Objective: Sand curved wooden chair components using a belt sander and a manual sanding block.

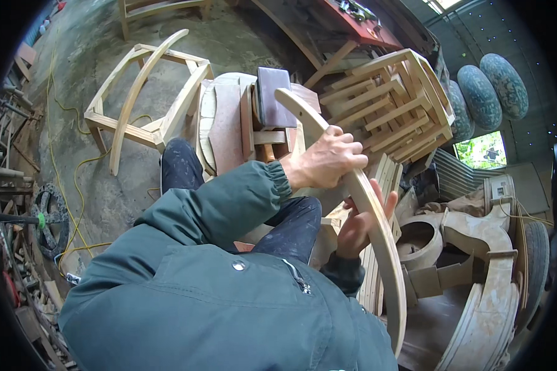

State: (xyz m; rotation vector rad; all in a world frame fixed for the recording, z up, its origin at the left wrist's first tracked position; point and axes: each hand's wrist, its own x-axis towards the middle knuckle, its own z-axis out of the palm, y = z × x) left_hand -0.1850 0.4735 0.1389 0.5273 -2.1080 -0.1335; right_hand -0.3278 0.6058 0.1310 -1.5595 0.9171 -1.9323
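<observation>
Concrete flooring (pixel 120 195) forms the base of the workshop. At the far left, scrap wood (pixel 21 297) lies piled along the edge, next to a black spoked wheel (pixel 57 217). A yellow cord (pixel 75 229) runs across the floor beside the wheel. Further right stands an open wooden frame (pixel 189 93), with a curved slat (pixel 134 102) lying across it. Near the centre, a purple-grey rectangular block (pixel 275 96) stands upright among pale boards.

Right of the block is the curved wooden bar (pixel 380 232), held in front of the person. It slopes from its rounded upper end, where a small hole is visible, down to the lower right. The left hand (pixel 328 157) grips the bar on its upper half, fingers closed over it. The right hand (pixel 354 227) is lower, behind the bar, with its fingers extended and parted; blur and overlap do not show whether it makes contact.

Beyond the hands, slatted wooden frames (pixel 393 102) are stacked at the upper right. Below them lies a large moulded wooden part (pixel 501 266). A tyre (pixel 536 266) stands upright at the far right.
</observation>
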